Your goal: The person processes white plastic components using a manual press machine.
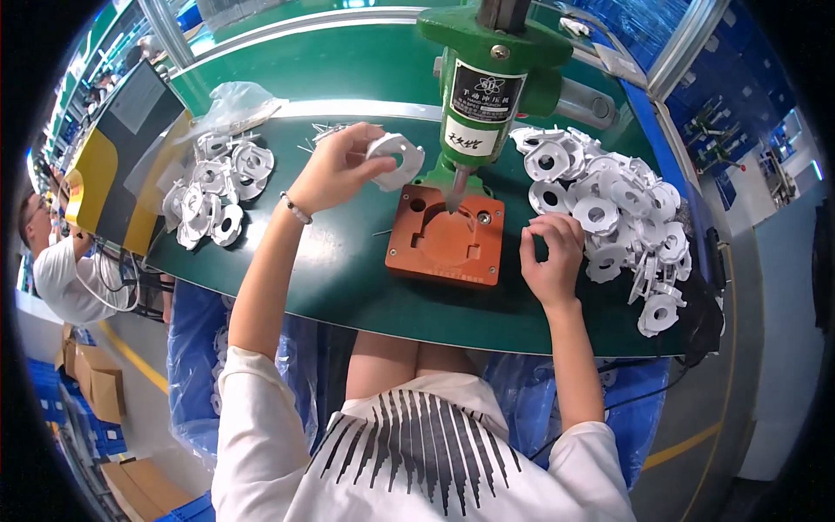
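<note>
Head: left hand (337, 167) pinches a white plastic ring part (393, 180) by its rim, tilted, near the back-left corner of the orange fixture block (405, 257). Right hand (557, 263) curled into a near-closed pinch, nothing visible in it, beside the white part pile (631, 200). Probably best: level the part, match it to the recess (444, 242), stay clear of the punch tip (458, 184).

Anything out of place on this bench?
One minor thing: a thin pin-like piece lies alone left of the orange fixture, apart from the thin pieces beyond the left hand. No spill or obvious damage visible.
</note>
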`<state>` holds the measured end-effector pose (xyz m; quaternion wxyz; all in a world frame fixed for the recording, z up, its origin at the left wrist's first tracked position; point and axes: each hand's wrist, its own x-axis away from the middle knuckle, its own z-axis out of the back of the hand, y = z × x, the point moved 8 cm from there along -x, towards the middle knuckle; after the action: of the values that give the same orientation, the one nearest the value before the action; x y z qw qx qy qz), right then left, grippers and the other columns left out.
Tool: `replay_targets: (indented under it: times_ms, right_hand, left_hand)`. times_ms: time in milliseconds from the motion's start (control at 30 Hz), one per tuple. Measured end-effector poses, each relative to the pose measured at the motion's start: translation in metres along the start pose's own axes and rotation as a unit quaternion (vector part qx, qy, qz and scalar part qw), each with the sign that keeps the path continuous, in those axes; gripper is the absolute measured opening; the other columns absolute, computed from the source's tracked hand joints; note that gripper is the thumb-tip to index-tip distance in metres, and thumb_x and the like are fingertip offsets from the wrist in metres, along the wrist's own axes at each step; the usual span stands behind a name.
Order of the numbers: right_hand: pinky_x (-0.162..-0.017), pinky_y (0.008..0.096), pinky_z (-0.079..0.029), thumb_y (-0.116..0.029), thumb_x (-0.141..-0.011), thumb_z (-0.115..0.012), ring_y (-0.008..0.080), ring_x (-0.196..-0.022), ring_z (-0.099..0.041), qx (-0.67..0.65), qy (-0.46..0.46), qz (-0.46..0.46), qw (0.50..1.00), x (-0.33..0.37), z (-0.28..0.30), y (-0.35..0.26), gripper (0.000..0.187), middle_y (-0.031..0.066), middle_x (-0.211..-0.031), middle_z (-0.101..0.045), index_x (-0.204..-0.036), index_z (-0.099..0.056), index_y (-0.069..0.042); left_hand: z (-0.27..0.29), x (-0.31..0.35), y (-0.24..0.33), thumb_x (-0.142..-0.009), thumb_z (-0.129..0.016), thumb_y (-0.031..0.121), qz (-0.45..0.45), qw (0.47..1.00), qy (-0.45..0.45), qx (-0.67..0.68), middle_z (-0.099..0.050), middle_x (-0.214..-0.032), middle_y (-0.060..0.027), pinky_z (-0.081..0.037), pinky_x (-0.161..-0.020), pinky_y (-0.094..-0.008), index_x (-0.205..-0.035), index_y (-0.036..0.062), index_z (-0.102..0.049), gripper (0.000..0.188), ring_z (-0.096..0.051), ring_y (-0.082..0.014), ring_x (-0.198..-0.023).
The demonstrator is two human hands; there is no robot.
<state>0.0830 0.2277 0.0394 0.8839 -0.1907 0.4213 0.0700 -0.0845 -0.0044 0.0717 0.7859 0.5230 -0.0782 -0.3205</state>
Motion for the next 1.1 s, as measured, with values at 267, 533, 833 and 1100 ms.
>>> replay_targets:
  times_ms: [267, 533, 833, 1100]
  right_hand:
    - [-0.083, 0.0376, -0.038, -0.008, -0.071, -0.067, 0.024, -0.095, -0.053, 0.001, -0.005, -0.004, 1.0, 0.001, 0.0, 0.002, 0.015, 0.0014, -0.09, -0.057, -0.078, -0.054, -0.011]
    - [-0.083, 0.0378, -0.038, -0.007, -0.071, -0.067, 0.0241, -0.095, -0.053, 0.003, -0.013, -0.01, 1.0, 0.003, -0.001, 0.006, 0.015, 0.0015, -0.09, -0.058, -0.078, -0.054, -0.011]
    - [-0.084, 0.0377, -0.038, -0.008, -0.072, -0.067, 0.0245, -0.095, -0.053, 0.003, -0.023, -0.006, 1.0, 0.002, -0.003, 0.002, 0.015, 0.0021, -0.091, -0.058, -0.081, -0.055, -0.01]
    - [-0.084, 0.0373, -0.038, -0.008, -0.073, -0.066, 0.0244, -0.095, -0.053, 0.001, -0.028, -0.001, 1.0, 0.003, -0.004, 0.002, 0.014, 0.0025, -0.091, -0.058, -0.081, -0.055, -0.01]
  left_hand:
    - [-0.036, -0.001, 0.013, -0.087, -0.062, 0.014, -0.007, 0.983, -0.136, 0.125, -0.065, -0.096, -0.0079, -0.05, -0.079, -0.026, -0.109, -0.0014, -0.056, 0.028, -0.061, -0.0116, -0.09]
    - [-0.074, -0.011, 0.034, -0.073, -0.073, 0.014, -0.08, 0.974, -0.194, -0.082, -0.063, -0.079, -0.014, -0.048, -0.063, -0.0301, -0.087, -0.0006, -0.065, 0.021, -0.061, -0.0197, -0.068]
    - [-0.088, -0.022, 0.036, -0.065, -0.08, 0.021, -0.169, 0.945, -0.229, -0.16, -0.058, -0.114, -0.0099, -0.046, -0.086, -0.0351, -0.093, 0.0047, -0.065, 0.035, -0.056, -0.026, -0.104]
    - [-0.089, -0.039, 0.025, -0.058, -0.085, 0.028, -0.068, 0.946, -0.275, -0.158, -0.065, -0.082, -0.0107, -0.05, -0.068, -0.0319, -0.092, 0.0016, -0.064, 0.048, -0.063, -0.0233, -0.076]
